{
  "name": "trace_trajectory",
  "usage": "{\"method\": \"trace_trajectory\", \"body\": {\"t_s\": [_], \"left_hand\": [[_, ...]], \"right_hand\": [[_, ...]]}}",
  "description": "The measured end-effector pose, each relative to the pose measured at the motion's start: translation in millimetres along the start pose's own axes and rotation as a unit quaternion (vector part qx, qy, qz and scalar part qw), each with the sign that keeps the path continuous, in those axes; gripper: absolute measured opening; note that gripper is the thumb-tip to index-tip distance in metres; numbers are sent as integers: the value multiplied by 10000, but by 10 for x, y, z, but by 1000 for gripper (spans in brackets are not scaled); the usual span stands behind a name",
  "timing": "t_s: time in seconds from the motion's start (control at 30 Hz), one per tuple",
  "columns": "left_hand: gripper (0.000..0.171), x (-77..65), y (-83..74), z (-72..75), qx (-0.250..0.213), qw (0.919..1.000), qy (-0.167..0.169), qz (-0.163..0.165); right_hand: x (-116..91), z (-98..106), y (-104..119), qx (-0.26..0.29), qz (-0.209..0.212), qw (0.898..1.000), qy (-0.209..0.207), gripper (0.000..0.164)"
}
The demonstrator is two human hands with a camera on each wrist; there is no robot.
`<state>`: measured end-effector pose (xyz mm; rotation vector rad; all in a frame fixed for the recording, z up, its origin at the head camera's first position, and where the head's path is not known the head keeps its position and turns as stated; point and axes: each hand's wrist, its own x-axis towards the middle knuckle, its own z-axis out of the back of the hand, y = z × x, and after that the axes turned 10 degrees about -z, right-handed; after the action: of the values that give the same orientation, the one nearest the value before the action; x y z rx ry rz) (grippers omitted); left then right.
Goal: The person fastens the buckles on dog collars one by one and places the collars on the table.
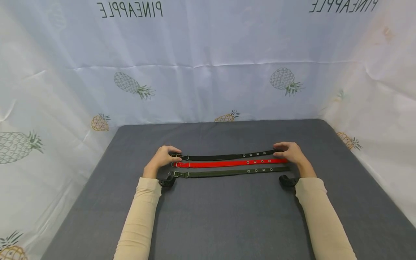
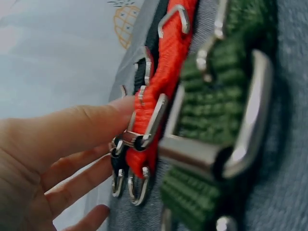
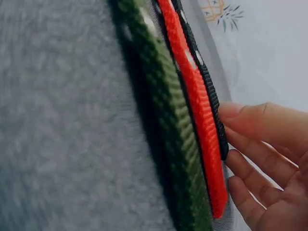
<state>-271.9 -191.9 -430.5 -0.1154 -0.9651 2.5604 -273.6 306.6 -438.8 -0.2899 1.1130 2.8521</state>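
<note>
Three buckled webbing collars lie side by side: a black collar [image 1: 216, 157] farthest, a red collar [image 1: 221, 164] in the middle, a green collar [image 1: 224, 173] nearest. At the black collar's buckle end is my left hand [image 1: 161, 157], thumb on the near side and fingers spread beyond it. My right hand [image 1: 291, 152] is at its holed end, the thumb tip against the strap's edge in the right wrist view and fingers loosely bent beyond. In the head view a gap wider than the strap shows between thumb and forefinger of each hand. Metal buckles [image 2: 192, 156] show large in the left wrist view.
The collars lie on a grey cloth-covered table [image 1: 221, 216]. White curtains [image 1: 208, 43] printed with pineapples hang behind it and along both sides. A black wrist device [image 1: 167, 181] sits under the left wrist, another black device [image 1: 287, 181] under the right.
</note>
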Motion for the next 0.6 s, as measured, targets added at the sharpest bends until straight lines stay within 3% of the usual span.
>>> {"method": "trace_trajectory", "body": {"t_s": [0.17, 0.3, 0.6], "left_hand": [[29, 36, 12, -19, 185, 9996, -80, -175], [24, 41, 3, -21, 278, 9992, -59, -296], [23, 20, 8, 12, 302, 9984, -261, -394]], "right_hand": [[24, 10, 37, -344, -44, 9994, -97, 40], [49, -4, 51, -731, 155, 9970, -192, 32], [21, -21, 82, -856, 627, 9939, -290, 26]]}}
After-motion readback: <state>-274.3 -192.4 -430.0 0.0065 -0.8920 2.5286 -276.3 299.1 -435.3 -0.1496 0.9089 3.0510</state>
